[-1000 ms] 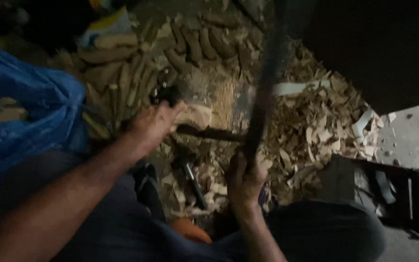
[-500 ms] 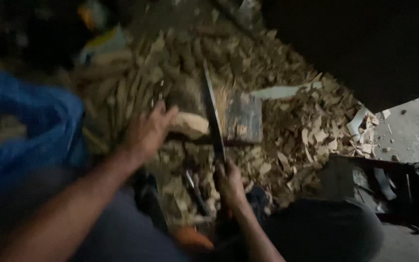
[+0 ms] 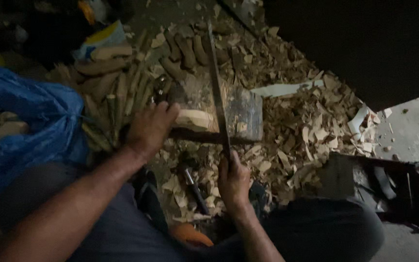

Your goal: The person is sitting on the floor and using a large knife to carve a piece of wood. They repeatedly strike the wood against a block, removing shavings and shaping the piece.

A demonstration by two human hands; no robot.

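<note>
Your left hand (image 3: 150,128) clamps the pale wood piece (image 3: 195,119) on the block (image 3: 246,114). Your right hand (image 3: 233,180) grips the long blade (image 3: 217,92), its length crossing the wood beside your left fingers.

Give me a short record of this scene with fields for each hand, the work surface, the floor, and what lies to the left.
left hand: steadies a pale, partly carved piece of wood on the block
right hand: grips the handle of a long, dark, narrow blade, which lies across the pale wood
work surface: worn wooden chopping block
floor: thick litter of light wood chips
left side: crumpled blue plastic sheet; row of rough brown wooden sticks beside it
</note>
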